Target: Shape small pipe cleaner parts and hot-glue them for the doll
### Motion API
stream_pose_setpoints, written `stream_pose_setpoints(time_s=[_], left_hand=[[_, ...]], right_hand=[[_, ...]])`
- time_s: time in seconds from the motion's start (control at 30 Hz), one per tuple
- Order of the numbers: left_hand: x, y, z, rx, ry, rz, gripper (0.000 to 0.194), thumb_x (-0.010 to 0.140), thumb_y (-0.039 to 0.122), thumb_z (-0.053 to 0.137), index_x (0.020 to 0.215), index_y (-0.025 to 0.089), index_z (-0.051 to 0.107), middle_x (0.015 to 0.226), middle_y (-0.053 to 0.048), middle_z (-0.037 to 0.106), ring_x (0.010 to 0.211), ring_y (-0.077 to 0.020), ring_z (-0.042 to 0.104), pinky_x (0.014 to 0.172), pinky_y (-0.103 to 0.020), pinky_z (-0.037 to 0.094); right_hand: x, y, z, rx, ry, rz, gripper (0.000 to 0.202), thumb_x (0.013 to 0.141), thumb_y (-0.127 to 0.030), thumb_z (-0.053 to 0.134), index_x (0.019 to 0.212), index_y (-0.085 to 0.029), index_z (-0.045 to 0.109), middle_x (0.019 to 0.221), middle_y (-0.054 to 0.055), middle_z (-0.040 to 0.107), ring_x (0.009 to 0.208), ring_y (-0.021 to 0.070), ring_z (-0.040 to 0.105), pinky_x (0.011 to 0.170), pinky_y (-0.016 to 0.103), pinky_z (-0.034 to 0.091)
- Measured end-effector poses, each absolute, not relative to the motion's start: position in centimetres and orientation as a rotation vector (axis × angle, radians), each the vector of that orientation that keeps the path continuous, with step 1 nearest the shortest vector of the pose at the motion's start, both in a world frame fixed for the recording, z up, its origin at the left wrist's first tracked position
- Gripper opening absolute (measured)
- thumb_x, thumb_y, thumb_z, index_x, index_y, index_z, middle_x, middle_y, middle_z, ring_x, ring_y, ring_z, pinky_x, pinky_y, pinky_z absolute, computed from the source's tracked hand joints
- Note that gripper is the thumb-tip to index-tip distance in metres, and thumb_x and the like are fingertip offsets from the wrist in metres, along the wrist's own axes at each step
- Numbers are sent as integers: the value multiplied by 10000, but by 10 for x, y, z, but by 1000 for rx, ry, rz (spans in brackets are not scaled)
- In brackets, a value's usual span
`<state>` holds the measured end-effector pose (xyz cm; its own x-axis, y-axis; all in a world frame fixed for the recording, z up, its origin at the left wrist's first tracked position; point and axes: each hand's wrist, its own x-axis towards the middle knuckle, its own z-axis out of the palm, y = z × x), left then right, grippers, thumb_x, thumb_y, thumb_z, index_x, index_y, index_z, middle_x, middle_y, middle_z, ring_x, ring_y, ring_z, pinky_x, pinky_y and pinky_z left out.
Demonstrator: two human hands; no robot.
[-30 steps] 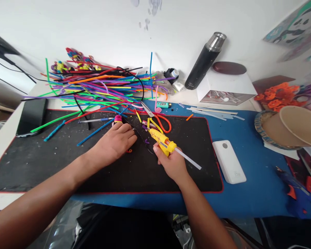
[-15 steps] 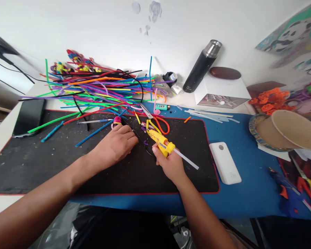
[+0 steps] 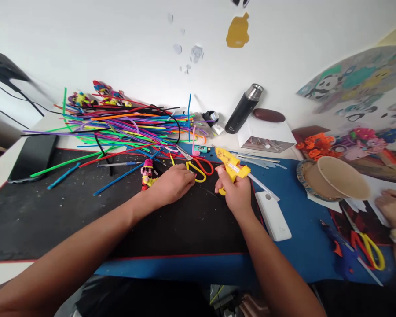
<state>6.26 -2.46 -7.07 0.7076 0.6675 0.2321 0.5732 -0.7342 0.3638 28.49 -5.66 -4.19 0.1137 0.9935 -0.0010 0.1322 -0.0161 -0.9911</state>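
My right hand point(image 3: 237, 193) grips a yellow hot glue gun point(image 3: 232, 165) by its handle. The gun's nozzle points up and left, and a translucent glue stick point(image 3: 264, 186) pokes out of its back. Fingers curled together, my left hand point(image 3: 174, 184) rests low over the black mat point(image 3: 198, 233), beside the yellow handle loop of the scissors point(image 3: 198, 169). Whatever its fingertips pinch is hidden. Just left of that hand is a small pipe-cleaner figure point(image 3: 147, 174) with a pink top and yellow and red parts.
Many colourful pipe cleaners point(image 3: 125, 121) are heaped along the wall. A black phone point(image 3: 33, 158) lies at left. Rightward are a white power bank point(image 3: 273, 215), a bowl point(image 3: 343, 178), a blue glue gun point(image 3: 345, 251) and another person's hand point(image 3: 392, 204). A black flask point(image 3: 244, 110) leans behind.
My left hand has left the pipe-cleaner figure and shifted right to the scissors. My right hand has carried the glue gun rightward. Another person's hand has come into view at right.
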Motion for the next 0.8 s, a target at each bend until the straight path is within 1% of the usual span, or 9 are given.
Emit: stream_pose_setpoints(time_s=[0.07, 0.2, 0.27, 0.3, 0.47, 0.67, 0.8], left_hand=[[64, -23, -70, 2633, 994, 539, 238, 1070, 157, 558, 897, 191, 718, 872, -68, 745, 845, -234, 645, 836, -359, 511], [50, -35, -68, 2527, 1018, 546, 194, 1040, 133, 610, 892, 200, 716, 889, -45, 766, 892, -229, 669, 924, -373, 522], [43, -43, -67, 2421, 1108, 497, 146, 1009, 136, 660, 905, 205, 736, 897, -41, 769, 900, -229, 675, 837, -340, 523], [41, -48, -67, 2388, 1124, 465, 142, 996, 127, 672, 905, 209, 744, 891, -38, 769, 904, -228, 679, 823, -333, 519], [49, -59, -68, 2429, 1056, 374, 180, 978, 95, 666, 864, 214, 738, 836, -19, 758, 844, -218, 663, 802, -347, 477], [53, -60, -74, 2546, 1052, 409, 173, 1022, 134, 642, 899, 214, 735, 885, -31, 768, 880, -233, 654, 787, -366, 429], [48, -61, -75, 2552, 1073, 436, 169, 1039, 162, 641, 927, 219, 754, 909, -37, 782, 899, -233, 676, 811, -370, 438]], right_hand=[[284, -54, -45, -1377, -1174, 1035, 426, 926, -623, 723, 958, -200, 673, 534, -62, 551, 466, 156, 581, 525, 277, 481], [277, -64, -66, -1428, -1171, 1129, 464, 909, -657, 717, 951, -197, 669, 513, -70, 536, 443, 153, 561, 520, 280, 483], [273, -71, -76, -1429, -1169, 1190, 483, 893, -667, 728, 945, -190, 677, 511, -69, 545, 439, 151, 562, 532, 282, 502], [272, -73, -80, -1428, -1159, 1209, 484, 891, -667, 730, 941, -188, 678, 514, -68, 546, 440, 151, 564, 531, 282, 503], [272, -77, -87, -1441, -1138, 1208, 454, 904, -642, 724, 928, -190, 682, 516, -63, 548, 446, 152, 567, 531, 278, 508], [272, -81, -92, -1493, -1229, 1182, 439, 915, -633, 710, 923, -194, 710, 514, -42, 590, 467, 161, 592, 533, 267, 512], [272, -81, -93, -1505, -1258, 1169, 432, 925, -630, 690, 918, -199, 716, 514, -37, 593, 476, 167, 603, 537, 268, 518]])
